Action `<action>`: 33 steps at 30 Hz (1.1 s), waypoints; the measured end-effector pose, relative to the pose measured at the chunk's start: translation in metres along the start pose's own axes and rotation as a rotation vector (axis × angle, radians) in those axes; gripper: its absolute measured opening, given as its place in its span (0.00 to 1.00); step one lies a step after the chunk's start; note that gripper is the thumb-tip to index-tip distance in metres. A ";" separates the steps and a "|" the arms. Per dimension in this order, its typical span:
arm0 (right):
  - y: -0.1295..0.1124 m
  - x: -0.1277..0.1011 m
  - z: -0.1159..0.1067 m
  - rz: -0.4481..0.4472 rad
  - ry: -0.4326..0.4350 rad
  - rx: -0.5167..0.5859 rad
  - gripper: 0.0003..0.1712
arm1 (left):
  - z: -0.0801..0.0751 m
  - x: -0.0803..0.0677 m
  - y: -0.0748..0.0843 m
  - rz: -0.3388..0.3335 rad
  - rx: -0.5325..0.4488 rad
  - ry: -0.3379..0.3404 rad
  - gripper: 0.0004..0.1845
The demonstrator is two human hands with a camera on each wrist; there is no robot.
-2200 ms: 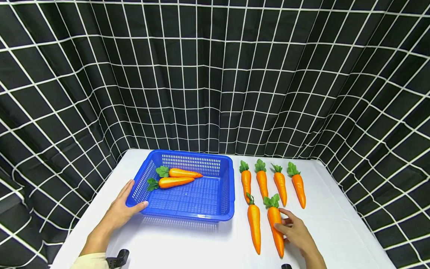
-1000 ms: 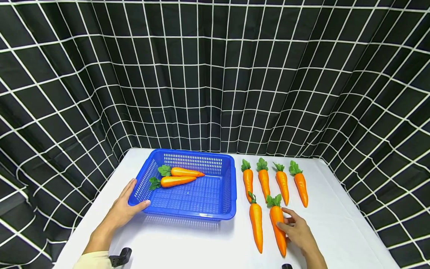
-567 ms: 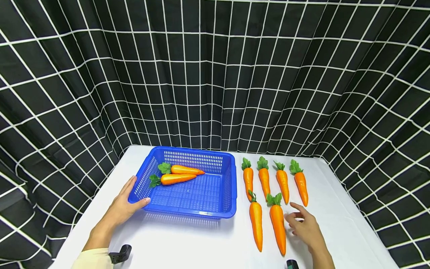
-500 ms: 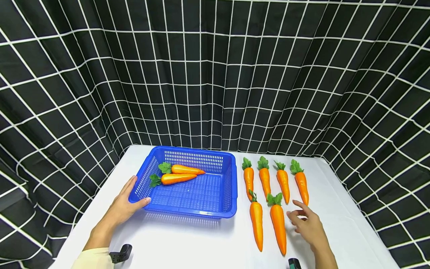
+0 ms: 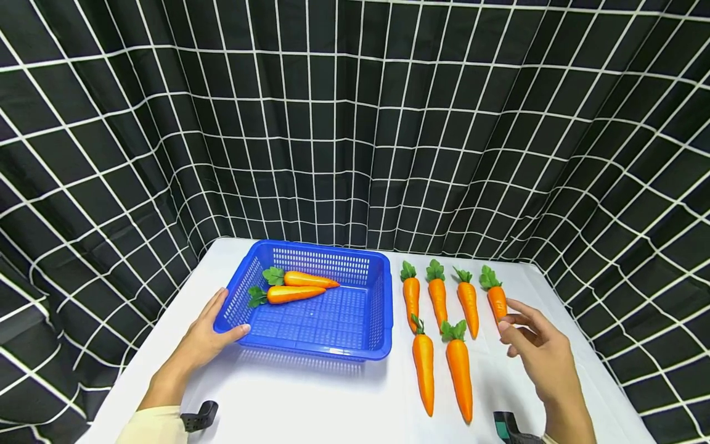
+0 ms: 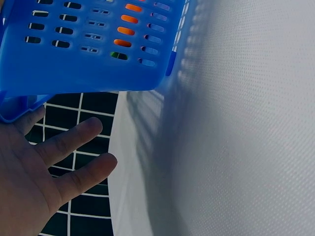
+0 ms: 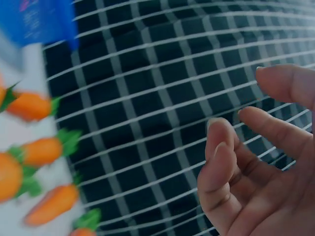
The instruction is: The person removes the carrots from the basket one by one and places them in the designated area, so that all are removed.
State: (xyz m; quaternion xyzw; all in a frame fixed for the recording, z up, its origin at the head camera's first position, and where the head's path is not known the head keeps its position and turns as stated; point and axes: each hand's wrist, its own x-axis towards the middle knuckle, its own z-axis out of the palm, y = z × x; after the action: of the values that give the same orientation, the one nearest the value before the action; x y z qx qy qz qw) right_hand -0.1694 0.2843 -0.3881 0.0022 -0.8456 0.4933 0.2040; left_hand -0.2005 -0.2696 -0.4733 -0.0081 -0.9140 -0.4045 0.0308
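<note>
Black white-grid curtain, white table

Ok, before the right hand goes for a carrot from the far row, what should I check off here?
1. Right hand free, holding nothing: ok.
2. Left hand touching the near left corner of the blue basket: ok.
3. Basket has bare floor beside its two carrots: ok.
4. Rightmost far carrot lies apart from its neighbours: ok.
5. Right fingertips touching that carrot: cannot tell.
</note>
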 end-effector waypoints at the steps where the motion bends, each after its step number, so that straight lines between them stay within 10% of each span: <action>1: -0.006 0.000 -0.003 -0.038 0.010 0.023 0.25 | 0.000 0.000 0.000 -0.004 0.000 -0.001 0.55; 23: -0.088 0.023 -0.010 -0.728 -0.215 0.798 0.22 | -0.001 0.000 0.000 -0.003 0.001 0.007 0.56; 33: -0.137 0.040 0.004 -0.883 -0.278 0.884 0.19 | 0.001 0.000 0.000 0.013 0.005 0.022 0.55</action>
State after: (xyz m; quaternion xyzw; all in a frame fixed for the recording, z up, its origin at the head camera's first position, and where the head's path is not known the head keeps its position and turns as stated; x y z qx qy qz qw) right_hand -0.1788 0.2188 -0.2615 0.4985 -0.5001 0.6601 0.2561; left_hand -0.2003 -0.2688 -0.4737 -0.0096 -0.9145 -0.4021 0.0437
